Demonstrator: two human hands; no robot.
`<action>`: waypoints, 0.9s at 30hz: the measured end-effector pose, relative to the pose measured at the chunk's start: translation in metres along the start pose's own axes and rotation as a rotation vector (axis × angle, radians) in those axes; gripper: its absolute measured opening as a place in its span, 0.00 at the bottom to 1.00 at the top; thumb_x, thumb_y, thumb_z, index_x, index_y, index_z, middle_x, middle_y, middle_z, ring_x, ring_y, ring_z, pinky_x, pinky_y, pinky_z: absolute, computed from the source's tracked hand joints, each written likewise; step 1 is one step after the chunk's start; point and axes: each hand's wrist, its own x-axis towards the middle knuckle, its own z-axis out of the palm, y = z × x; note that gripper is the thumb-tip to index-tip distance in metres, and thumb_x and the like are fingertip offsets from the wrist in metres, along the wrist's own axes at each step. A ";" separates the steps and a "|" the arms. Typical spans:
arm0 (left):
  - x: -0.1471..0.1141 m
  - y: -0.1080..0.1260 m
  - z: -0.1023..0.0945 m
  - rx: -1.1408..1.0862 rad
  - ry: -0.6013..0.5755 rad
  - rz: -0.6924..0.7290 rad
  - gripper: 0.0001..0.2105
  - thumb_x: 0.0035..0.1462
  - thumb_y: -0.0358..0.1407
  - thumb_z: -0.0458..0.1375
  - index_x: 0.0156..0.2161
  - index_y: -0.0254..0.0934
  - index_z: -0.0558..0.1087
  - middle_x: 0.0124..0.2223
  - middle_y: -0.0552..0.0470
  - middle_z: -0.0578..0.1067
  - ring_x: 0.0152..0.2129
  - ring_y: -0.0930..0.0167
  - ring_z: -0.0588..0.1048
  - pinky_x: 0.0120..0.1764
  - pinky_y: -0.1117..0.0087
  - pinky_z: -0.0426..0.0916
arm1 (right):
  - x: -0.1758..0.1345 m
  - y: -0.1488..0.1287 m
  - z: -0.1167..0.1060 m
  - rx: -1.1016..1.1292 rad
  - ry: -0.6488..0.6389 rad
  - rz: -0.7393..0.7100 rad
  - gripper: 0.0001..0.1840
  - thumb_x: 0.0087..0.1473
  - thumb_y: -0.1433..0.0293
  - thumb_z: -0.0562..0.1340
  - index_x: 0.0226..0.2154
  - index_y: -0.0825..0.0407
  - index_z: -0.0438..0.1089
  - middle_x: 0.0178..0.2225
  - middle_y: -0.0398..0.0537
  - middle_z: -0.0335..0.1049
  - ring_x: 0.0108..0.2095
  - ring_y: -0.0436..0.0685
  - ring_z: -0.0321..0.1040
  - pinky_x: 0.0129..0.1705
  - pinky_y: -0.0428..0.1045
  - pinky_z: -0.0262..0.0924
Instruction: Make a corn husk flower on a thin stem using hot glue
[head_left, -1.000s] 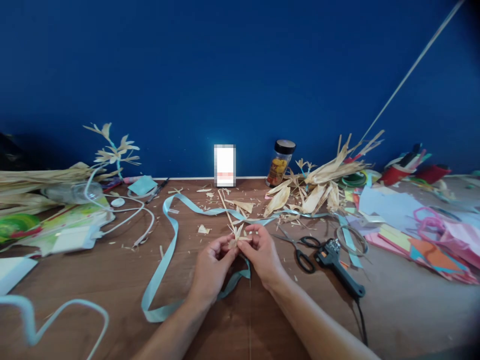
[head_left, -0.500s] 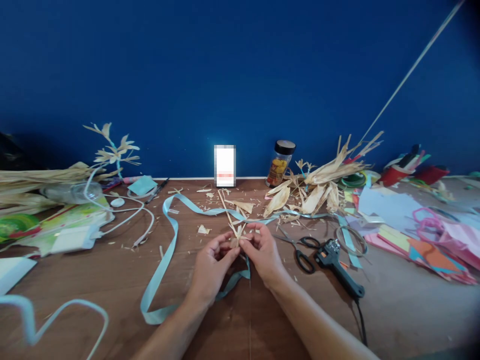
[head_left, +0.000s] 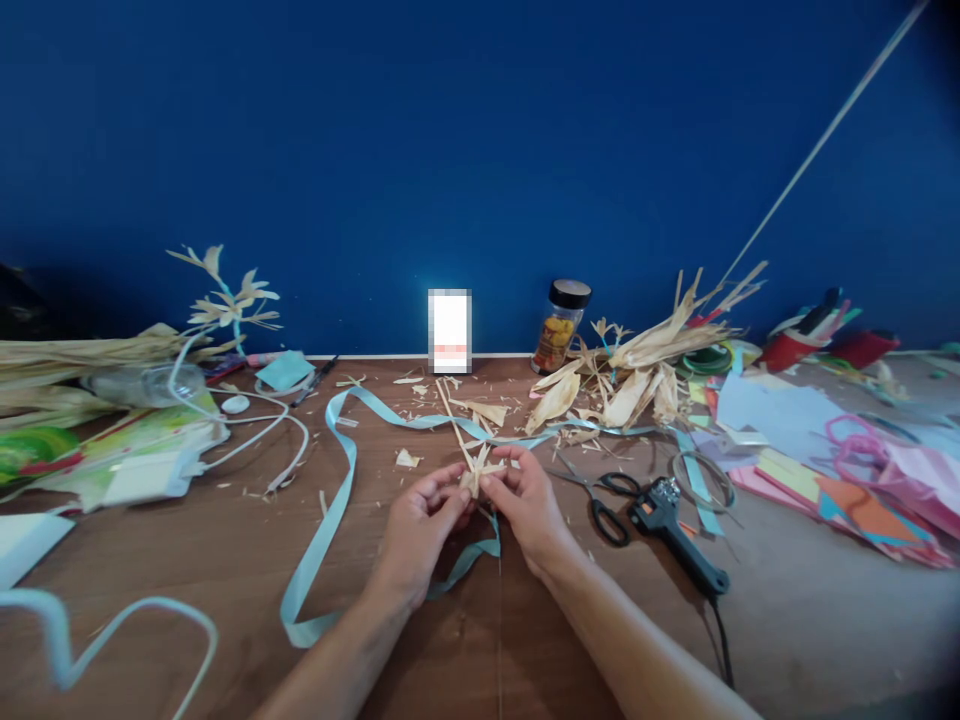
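Between my fingertips is a small flower of dried corn husk, its pale petals pointing away from me. My left hand pinches it from the left, thumb on its near side. From the right, my right hand grips it between thumb and fingers. A light blue ribbon runs in a loose loop around the hands, and one stretch passes beneath them. Just beyond the flower, a thin straw-like strip and a loose husk piece lie on the table. What the fingers curled underneath touch is hidden.
Right of my hands lie black-handled scissors and a glue gun with its cord. A jar and a husk pile stand behind. Coloured papers spread far right; a white charger with cable lies left.
My left thumb has shifted slightly up and left on the husk flower, showing more of its base. My right hand stays nearly still.
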 end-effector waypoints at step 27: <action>0.003 0.001 -0.003 0.032 0.090 0.001 0.15 0.40 0.36 0.62 0.35 0.33 0.65 0.26 0.53 0.72 0.22 0.78 0.69 0.23 0.80 0.63 | 0.001 0.006 -0.001 -0.234 -0.144 -0.043 0.14 0.43 0.74 0.58 0.35 0.51 0.54 0.21 0.35 0.59 0.20 0.45 0.56 0.24 0.41 0.50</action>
